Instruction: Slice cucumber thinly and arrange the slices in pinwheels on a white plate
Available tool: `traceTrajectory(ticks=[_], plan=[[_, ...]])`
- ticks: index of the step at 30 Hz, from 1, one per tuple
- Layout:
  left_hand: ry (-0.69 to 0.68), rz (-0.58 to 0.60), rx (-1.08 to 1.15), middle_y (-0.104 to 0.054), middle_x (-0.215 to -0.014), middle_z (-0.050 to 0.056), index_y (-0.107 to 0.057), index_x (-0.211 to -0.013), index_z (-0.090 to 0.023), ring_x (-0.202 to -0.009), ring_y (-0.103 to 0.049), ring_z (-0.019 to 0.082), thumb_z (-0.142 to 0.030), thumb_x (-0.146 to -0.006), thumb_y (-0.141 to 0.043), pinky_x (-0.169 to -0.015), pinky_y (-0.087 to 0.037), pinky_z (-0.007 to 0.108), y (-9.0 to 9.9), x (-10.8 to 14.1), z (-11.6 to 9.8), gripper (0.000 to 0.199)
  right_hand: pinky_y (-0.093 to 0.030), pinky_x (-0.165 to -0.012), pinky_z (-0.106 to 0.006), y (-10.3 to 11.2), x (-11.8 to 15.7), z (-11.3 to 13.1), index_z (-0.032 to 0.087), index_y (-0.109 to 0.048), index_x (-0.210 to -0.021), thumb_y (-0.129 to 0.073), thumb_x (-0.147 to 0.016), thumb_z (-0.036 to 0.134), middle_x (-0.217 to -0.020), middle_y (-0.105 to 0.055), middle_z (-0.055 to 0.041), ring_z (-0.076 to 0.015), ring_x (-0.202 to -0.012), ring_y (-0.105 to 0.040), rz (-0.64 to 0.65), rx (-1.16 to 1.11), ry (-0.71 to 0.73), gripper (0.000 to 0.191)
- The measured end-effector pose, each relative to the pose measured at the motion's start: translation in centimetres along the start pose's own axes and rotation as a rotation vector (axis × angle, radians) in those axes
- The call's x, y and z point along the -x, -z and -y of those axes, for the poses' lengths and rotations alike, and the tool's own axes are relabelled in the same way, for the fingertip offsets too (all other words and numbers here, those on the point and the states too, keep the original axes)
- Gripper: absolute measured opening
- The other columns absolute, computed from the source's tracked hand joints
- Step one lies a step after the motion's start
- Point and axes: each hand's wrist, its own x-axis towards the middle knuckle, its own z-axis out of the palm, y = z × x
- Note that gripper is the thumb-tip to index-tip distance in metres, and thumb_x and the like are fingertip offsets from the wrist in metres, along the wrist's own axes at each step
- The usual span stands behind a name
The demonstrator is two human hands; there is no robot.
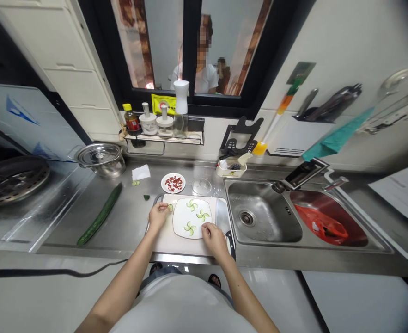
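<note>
A square white plate [179, 222] lies on the cutting board [165, 240]. Curved pieces of cucumber peel and flesh form three pinwheel shapes [191, 227] on it. At the plate's left side, my left hand [158, 216] is closed, its fingertips on a small cucumber slice [170, 207]. My right hand [215, 238] is pinched together over the plate's right edge, near the lower pinwheels; whatever its fingertips hold is too small to make out. A kitchen knife [222, 212] with a black handle rests along the board's right side, partly behind my right hand.
A whole cucumber [100, 215] and a cucumber end [146, 197] lie left of the board. Behind it stand a small plate of chopped red pieces [173, 183] and a clear round dish [201, 186]. A steel pot [101, 159] is back left; the sink [264, 212] is right.
</note>
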Motion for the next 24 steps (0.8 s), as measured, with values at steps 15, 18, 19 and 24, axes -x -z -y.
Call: traceTrajectory(ticks=[15,18,19,24], plan=[[-0.139,0.338,0.442,-0.070,-0.073,0.004,-0.068,-0.082,-0.015,-0.071,-0.066,0.017,-0.034,-0.059,-0.076,-0.070,-0.052,0.029,2.6,4.3,-7.7,0.031,-0.045,-0.069,-0.024,2.3,-4.4,6.1,0.018,-0.065,-0.086,-0.054,-0.081,0.035,-0.082,-0.067,-0.0017,-0.0132,-0.072,-0.058,-0.073,-0.535,0.068,0.021],[-0.152,0.397,0.463,-0.068,-0.068,0.002,-0.066,-0.083,-0.015,-0.066,-0.064,0.015,-0.031,-0.060,-0.075,-0.067,-0.050,0.027,3.0,5.0,-8.6,0.030,-0.045,-0.071,-0.025,2.5,-4.8,6.6,0.018,-0.066,-0.086,-0.055,-0.080,0.034,-0.083,-0.067,-0.0020,-0.0134,-0.074,-0.057,-0.047,-0.558,0.091,0.020],[-0.157,0.418,0.467,-0.067,-0.066,0.001,-0.065,-0.083,-0.014,-0.065,-0.064,0.015,-0.031,-0.060,-0.075,-0.067,-0.049,0.026,3.1,5.2,-8.9,0.030,-0.045,-0.071,-0.025,2.5,-4.8,6.7,0.018,-0.066,-0.086,-0.055,-0.080,0.034,-0.083,-0.067,-0.0021,-0.0135,-0.074,-0.057,-0.034,-0.556,0.107,0.020],[-0.175,0.494,0.468,-0.065,-0.063,0.000,-0.062,-0.086,-0.015,-0.063,-0.062,0.014,-0.031,-0.062,-0.074,-0.065,-0.046,0.025,3.3,5.8,-9.6,0.031,-0.044,-0.069,-0.025,2.5,-4.9,6.8,0.019,-0.065,-0.079,-0.055,-0.081,0.031,-0.078,-0.066,-0.0013,-0.0133,-0.071,-0.056,0.032,-0.534,0.172,0.016]])
